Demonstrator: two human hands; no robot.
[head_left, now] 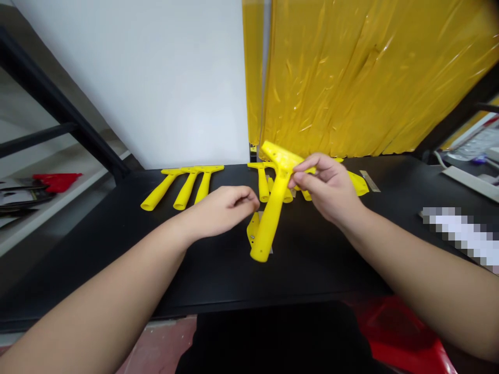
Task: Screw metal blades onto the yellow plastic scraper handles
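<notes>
My right hand (331, 187) pinches the head of a yellow plastic scraper handle (273, 213). The handle is tilted above the table, its round hollow end pointing down toward me. Just left of it is my left hand (226, 210), fingers curled together; whether anything small is between them is hidden. Beneath the held handle lies a flat yellow plate (253, 228) with holes, partly covered by the handle. Behind it, more yellow handles (263, 184) and a yellow end piece (358, 184) rest on the table, partly hidden by my right hand.
Three yellow handles (159, 192) lie side by side at the back left of the black table (117, 259). A white panel (175, 83) and yellow plastic sheeting (351, 78) stand behind. A thin strip (370, 181) lies back right. Below the table edge is a red container (405, 337).
</notes>
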